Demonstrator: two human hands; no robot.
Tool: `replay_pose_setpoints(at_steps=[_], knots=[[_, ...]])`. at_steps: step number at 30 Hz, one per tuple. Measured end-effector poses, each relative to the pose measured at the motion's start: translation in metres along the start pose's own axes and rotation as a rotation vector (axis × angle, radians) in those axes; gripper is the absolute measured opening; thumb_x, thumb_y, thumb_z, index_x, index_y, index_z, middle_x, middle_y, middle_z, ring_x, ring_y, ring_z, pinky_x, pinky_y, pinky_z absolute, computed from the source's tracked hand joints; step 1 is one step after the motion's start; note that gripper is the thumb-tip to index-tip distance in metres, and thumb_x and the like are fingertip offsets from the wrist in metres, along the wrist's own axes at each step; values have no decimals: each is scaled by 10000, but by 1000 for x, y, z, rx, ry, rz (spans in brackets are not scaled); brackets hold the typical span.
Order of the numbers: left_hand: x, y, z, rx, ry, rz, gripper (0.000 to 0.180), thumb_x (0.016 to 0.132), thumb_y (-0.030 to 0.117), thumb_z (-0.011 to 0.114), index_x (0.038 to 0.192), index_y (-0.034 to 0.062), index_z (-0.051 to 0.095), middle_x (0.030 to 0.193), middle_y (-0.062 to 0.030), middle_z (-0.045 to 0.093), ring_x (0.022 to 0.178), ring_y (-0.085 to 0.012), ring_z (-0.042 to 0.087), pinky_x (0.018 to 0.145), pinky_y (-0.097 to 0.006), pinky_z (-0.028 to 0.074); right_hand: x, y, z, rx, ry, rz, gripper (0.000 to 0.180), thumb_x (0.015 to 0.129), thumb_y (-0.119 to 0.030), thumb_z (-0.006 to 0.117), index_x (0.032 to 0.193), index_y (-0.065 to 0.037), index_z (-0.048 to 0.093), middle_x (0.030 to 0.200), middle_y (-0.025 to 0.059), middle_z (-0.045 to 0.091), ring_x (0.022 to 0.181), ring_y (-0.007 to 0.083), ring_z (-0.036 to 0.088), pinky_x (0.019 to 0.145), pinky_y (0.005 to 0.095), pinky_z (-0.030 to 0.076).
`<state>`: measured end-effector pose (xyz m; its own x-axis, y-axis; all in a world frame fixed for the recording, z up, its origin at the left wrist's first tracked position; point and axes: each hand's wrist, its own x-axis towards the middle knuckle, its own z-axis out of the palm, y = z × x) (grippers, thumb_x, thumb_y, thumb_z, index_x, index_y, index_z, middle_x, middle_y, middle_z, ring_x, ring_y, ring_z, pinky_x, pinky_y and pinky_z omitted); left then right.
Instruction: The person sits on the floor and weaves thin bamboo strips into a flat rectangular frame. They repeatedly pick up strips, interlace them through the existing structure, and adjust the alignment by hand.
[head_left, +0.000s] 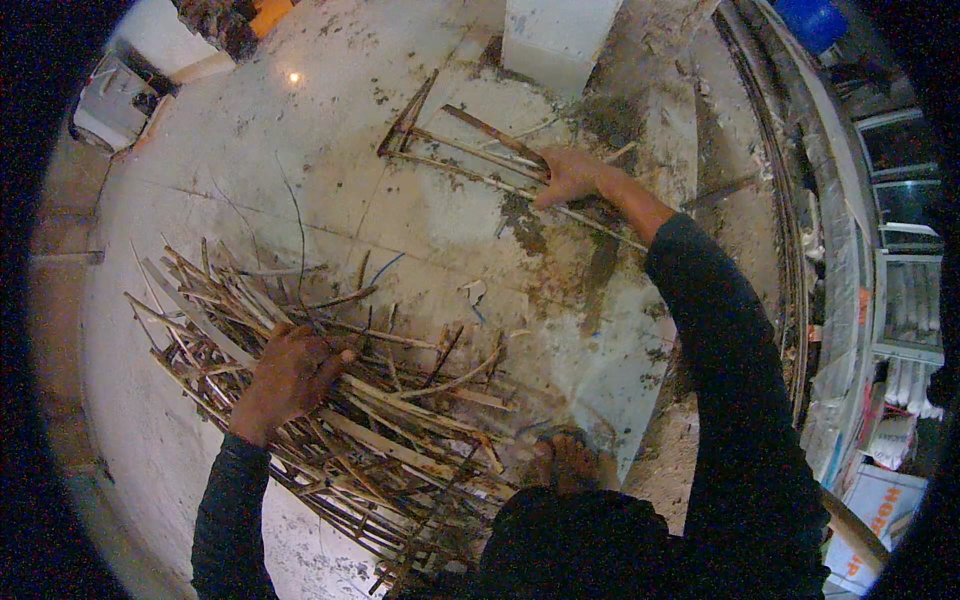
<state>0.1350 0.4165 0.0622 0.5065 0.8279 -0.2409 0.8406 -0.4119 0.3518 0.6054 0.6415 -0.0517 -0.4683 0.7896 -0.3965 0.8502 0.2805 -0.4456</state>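
Observation:
A big heap of thin, dry brown sticks (400, 415) lies on the floor in front of me, at the left and near side. My left hand (290, 375) rests on top of it, fingers curled down over the sticks; the fingertips are partly hidden. A thin dark wire or twig (302, 235) rises beside that hand. Farther off to the right, my right hand (575, 178) is closed around a few long thin sticks (455, 170) low over the floor. At their far left end stands a bent, V-shaped piece (405, 125).
A white pillar (560, 40) stands at the far side. Long pipes or rods (790, 230) run along the right edge, beside glazed frames (905, 230). A blue drum (808, 25) is at the top right. My bare foot (565, 462) is near the heap. Dirt and scraps dot the floor.

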Motion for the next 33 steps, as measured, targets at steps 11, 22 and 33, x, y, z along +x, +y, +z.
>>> replay_pose_setpoints(at_steps=[11, 22, 33], knots=[[-3, 3, 2, -46, 29, 25, 381, 1020, 431, 580, 1081, 111, 779, 929, -154, 732, 965, -366, 672, 934, -489, 470, -49, -45, 19, 222, 46, 15, 1054, 667, -488, 862, 1502, -7, 434, 1412, 263, 576, 1295, 395, 565, 1097, 462, 448], [12, -20, 52, 51, 142, 106, 329, 941, 354, 603, 860, 68, 746, 870, -183, 733, 860, -389, 717, 788, -560, 532, -165, -233, -41, 30, 278, 0, 1069, 693, -475, 885, 1518, 10, 409, 1457, 246, 535, 1345, 377, 528, 1142, 440, 423], [23, 7, 50, 76, 109, -113, 282, 830, 294, 628, 994, 155, 809, 1099, -154, 763, 1073, -329, 719, 997, -543, 448, -191, -507, -51, 285, 48, -165, 670, 724, -591, 801, 1072, -35, 666, 759, 2, 567, 616, 130, 542, 506, 322, 409]])
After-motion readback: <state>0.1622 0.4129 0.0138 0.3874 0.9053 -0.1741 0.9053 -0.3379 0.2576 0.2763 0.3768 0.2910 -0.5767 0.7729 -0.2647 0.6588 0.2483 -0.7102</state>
